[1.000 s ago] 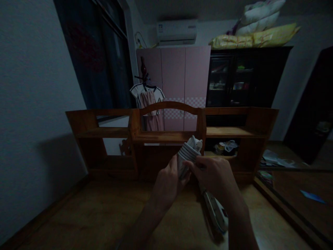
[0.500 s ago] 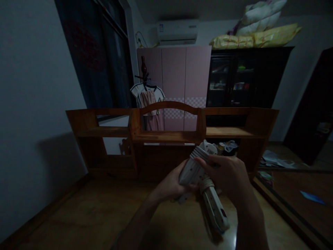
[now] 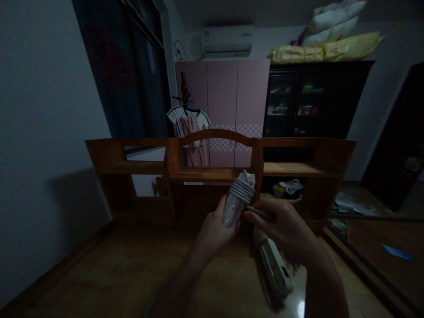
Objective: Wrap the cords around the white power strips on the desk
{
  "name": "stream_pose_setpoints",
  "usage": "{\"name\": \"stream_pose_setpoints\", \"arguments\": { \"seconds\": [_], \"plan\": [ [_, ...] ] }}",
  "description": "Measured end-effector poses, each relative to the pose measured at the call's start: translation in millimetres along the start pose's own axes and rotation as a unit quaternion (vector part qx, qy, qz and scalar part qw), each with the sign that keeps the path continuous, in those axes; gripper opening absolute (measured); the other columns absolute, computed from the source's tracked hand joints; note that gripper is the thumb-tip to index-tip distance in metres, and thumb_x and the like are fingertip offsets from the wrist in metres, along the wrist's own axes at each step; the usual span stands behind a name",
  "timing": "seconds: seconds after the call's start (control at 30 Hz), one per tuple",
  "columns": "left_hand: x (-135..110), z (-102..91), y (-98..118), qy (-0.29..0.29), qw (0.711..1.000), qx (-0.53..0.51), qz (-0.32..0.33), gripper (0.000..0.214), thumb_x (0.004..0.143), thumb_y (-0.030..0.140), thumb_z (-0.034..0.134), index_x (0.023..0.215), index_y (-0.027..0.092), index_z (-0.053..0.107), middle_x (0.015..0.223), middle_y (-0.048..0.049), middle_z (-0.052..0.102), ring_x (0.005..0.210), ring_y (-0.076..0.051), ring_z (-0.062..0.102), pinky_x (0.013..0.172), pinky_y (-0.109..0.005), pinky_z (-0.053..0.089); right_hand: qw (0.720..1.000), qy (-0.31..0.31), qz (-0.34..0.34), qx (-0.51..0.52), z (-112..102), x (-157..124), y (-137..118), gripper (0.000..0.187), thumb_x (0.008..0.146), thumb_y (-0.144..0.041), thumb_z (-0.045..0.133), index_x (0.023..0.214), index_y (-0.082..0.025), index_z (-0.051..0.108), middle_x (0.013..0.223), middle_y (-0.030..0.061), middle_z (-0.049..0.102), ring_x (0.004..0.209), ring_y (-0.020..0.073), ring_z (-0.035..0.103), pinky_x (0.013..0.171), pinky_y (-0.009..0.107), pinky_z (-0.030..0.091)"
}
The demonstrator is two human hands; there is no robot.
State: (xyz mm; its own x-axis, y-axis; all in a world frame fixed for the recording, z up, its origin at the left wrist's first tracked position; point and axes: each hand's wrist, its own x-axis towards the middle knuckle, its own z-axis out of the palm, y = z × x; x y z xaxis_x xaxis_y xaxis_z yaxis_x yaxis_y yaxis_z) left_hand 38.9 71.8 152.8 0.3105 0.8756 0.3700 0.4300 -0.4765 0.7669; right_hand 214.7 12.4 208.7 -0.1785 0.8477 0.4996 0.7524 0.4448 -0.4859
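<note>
My left hand (image 3: 215, 227) is closed round the lower part of a white power strip (image 3: 236, 201), which points up and away from me. Several turns of its white cord (image 3: 243, 189) are wound round the upper end. My right hand (image 3: 285, 229) pinches a stretch of that cord just to the right of the strip. A second white power strip (image 3: 273, 265) lies on the wooden desk top (image 3: 115, 274) below my right hand.
A wooden shelf unit (image 3: 218, 172) stands along the desk's back edge, with small items (image 3: 286, 187) in its right compartment. Behind are a pink wardrobe (image 3: 232, 101), a dark cabinet (image 3: 304, 101), hanging clothes (image 3: 187, 126) and a wall air conditioner (image 3: 227, 40).
The held strip tilted to the right half a second ago and now stands more upright again. My right hand has come off the strip's top and moved right, drawing the cord.
</note>
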Motion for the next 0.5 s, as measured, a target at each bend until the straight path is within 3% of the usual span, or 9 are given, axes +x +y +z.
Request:
{"name": "stream_pose_setpoints", "arguments": {
  "seconds": [0.1, 0.2, 0.4, 0.5],
  "plan": [
    [-2.5, -1.5, -1.2, 0.062, 0.979, 0.195, -0.012, 0.080, 0.081, 0.023, 0.061, 0.149, 0.032, 0.020, 0.105, -0.0070, 0.067, 0.091, -0.026, 0.067, 0.078, -0.031, 0.048, 0.999, -0.052, 0.009, 0.007, 6.7, -1.5, 6.2, 0.010, 0.087, -0.023, 0.055, 0.085, -0.019, 0.064, 0.074, -0.0008, 0.065, 0.064, 0.0122, 0.058, 0.056, 0.020, 0.036],
    [-3.5, 0.4, -3.9, 0.094, 0.943, 0.319, -0.013, 0.086, 0.080, 0.020, 0.062, 0.151, 0.033, 0.014, 0.109, -0.0087, 0.063, 0.091, -0.026, 0.066, 0.078, -0.032, 0.048, 0.996, -0.059, 0.045, -0.049, 16.4, 0.4, 20.1, 0.014, 0.084, -0.019, 0.053, 0.078, -0.017, 0.065, 0.071, 0.0014, 0.065, 0.063, 0.0136, 0.058, 0.054, 0.021, 0.034],
    [3.8, -3.7, -19.9, 0.123, 0.904, 0.408, -0.035, 0.084, 0.085, 0.020, 0.058, 0.151, 0.036, 0.009, 0.109, -0.0074, 0.057, 0.091, -0.023, 0.063, 0.073, -0.029, 0.048, 0.988, -0.083, 0.109, -0.068, 10.1, -0.2, 53.9, 0.027, 0.086, -0.022, 0.049, 0.068, -0.015, 0.067, 0.058, 0.0019, 0.061, 0.055, 0.0143, 0.057, 0.048, 0.021, 0.030],
    [6.0, -3.5, -24.9, 0.126, 0.899, 0.418, -0.039, 0.086, 0.085, 0.020, 0.059, 0.151, 0.036, 0.007, 0.107, -0.0066, 0.056, 0.091, -0.023, 0.062, 0.072, -0.029, 0.047, 0.988, -0.077, 0.109, -0.080, -2.0, -8.0, 52.1, 0.025, 0.087, -0.024, 0.051, 0.071, -0.017, 0.068, 0.061, 0.0013, 0.063, 0.056, 0.0141, 0.056, 0.048, 0.021, 0.030]
  ]
}}
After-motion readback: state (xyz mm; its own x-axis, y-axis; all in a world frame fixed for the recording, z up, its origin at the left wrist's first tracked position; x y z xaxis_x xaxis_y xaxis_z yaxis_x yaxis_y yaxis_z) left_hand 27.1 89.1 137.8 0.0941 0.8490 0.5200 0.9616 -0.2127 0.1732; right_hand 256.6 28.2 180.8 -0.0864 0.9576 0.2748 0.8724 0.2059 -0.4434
